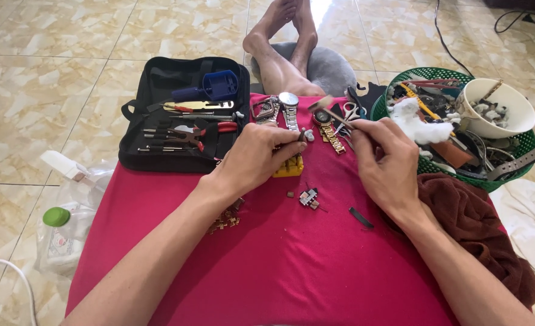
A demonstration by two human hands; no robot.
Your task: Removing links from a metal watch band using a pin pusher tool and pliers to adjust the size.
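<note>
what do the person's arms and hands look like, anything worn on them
Both arms are bare from the bottom edge of the picture to the fingertips: no sleeves, gloves or bandages. The left hand and right hand show no rings, and neither wrist carries a watch or bracelet. Both forearms are slim.

A clear plastic bag (68,229) lay on the tiled floor (32,102) left of the red cloth (279,259). Inside it sat a bottle (59,238) with a green cap (56,217) and a white printed label (56,244).
</note>
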